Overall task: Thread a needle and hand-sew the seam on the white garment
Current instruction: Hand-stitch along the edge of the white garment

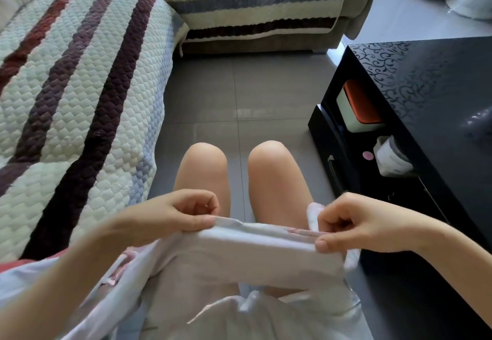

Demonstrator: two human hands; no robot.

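Note:
The white garment point(255, 249) is stretched above my lap between both hands, its folded edge facing up. My left hand point(183, 214) pinches the left end of that edge between thumb and curled fingers. At the right end, my right hand point(351, 224) pinches the edge, where a thin pink line of stitching or trim point(303, 231) runs along the seam. I cannot make out a needle or thread. The rest of the garment hangs down over my thighs.
A quilted striped sofa cover point(80, 87) lies to my left and across the back. A black patterned table point(426, 95) stands at my right, with an orange-and-white box point(356, 108) and a small white item point(391, 156) on its lower shelf. Grey floor tiles point(239, 95) lie ahead.

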